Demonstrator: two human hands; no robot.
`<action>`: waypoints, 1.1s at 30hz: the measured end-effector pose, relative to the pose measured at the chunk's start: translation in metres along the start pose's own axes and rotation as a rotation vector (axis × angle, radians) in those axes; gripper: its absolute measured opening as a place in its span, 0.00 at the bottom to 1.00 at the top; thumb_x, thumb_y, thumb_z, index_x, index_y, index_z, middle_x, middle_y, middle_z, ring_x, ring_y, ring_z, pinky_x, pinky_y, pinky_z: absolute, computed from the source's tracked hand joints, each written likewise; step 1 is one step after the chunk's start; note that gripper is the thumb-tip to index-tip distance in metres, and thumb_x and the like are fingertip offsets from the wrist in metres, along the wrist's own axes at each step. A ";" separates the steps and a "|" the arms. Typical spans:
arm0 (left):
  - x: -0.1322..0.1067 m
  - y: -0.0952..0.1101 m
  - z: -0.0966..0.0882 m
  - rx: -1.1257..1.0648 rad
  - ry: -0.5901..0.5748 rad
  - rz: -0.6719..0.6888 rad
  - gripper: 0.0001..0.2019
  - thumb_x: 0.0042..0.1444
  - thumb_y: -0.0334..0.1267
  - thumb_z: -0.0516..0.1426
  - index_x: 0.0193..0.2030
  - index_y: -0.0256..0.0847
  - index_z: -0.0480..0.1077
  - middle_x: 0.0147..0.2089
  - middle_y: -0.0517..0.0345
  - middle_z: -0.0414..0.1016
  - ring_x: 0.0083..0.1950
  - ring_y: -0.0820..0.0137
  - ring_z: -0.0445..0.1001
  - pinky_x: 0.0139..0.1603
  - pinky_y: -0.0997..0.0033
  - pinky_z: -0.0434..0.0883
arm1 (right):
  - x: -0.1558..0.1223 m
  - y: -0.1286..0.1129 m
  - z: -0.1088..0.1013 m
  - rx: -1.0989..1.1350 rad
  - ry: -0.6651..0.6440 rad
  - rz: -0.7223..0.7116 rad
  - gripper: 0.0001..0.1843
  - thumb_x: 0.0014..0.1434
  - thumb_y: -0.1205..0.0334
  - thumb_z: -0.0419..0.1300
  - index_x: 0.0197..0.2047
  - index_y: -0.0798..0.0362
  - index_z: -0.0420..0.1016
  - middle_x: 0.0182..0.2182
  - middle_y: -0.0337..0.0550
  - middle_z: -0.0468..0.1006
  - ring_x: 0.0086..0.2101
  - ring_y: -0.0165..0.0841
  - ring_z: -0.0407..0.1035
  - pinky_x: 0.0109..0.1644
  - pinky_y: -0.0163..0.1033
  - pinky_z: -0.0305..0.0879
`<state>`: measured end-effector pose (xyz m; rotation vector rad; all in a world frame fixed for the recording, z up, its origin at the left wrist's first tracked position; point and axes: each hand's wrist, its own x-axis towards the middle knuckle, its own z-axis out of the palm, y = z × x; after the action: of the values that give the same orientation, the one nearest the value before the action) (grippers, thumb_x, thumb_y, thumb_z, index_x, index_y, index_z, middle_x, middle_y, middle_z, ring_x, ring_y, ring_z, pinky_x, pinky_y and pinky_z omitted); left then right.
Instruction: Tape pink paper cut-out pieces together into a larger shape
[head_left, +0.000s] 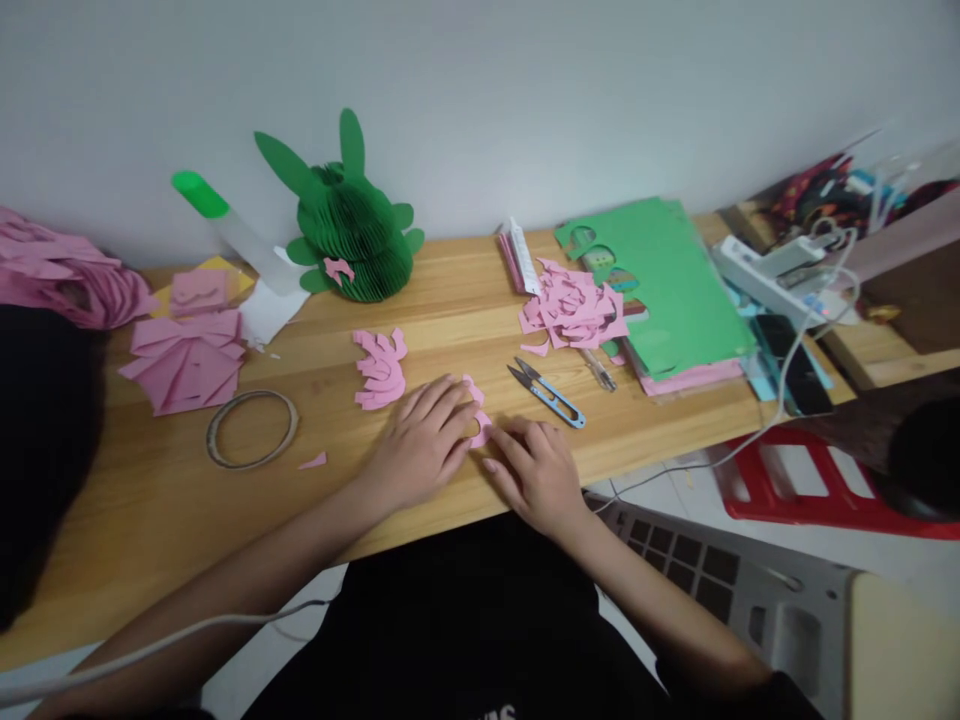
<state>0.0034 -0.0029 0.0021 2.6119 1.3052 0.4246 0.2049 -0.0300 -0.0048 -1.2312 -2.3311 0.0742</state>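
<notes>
Both my hands rest on the wooden desk (150, 500) near its front edge. My left hand (421, 440) lies flat with fingers stretched over a small pink paper piece (480, 428). My right hand (536, 470) presses its fingertips on the same pink piece from the right. A stack of curved pink cut-outs (381, 370) lies just beyond my left hand. Small blue-handled snips (547, 392) lie right of my hands.
A ring of tape (251, 428), folded pink paper fans (187, 360), a green honeycomb paper figure (352, 225), a glue stick (232, 230), pink scraps (574, 305), green sheets (667, 290), a power strip (772, 275) and a red stool (810, 490) are around.
</notes>
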 end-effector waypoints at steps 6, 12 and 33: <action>0.000 -0.001 -0.003 -0.060 -0.033 -0.026 0.17 0.64 0.35 0.52 0.58 0.37 0.69 0.67 0.43 0.65 0.70 0.53 0.58 0.67 0.45 0.61 | -0.002 0.000 -0.001 0.013 0.001 0.044 0.17 0.68 0.57 0.53 0.48 0.58 0.79 0.39 0.53 0.78 0.38 0.40 0.67 0.40 0.44 0.64; 0.009 -0.002 -0.008 -0.122 -0.003 -0.031 0.14 0.63 0.37 0.53 0.54 0.38 0.73 0.61 0.45 0.70 0.65 0.54 0.64 0.63 0.47 0.64 | 0.002 0.001 -0.005 -0.026 -0.114 0.014 0.21 0.69 0.53 0.52 0.55 0.57 0.76 0.40 0.53 0.76 0.38 0.40 0.66 0.40 0.44 0.64; -0.002 -0.014 -0.007 -0.111 0.137 0.032 0.18 0.66 0.44 0.54 0.57 0.37 0.70 0.60 0.43 0.72 0.62 0.55 0.67 0.61 0.50 0.66 | 0.015 0.018 -0.014 0.238 -0.080 0.087 0.09 0.66 0.63 0.54 0.42 0.54 0.76 0.32 0.46 0.77 0.34 0.37 0.72 0.38 0.40 0.70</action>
<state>-0.0104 0.0041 0.0040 2.5537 1.2425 0.6728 0.2181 -0.0100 0.0090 -1.2275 -2.2564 0.4252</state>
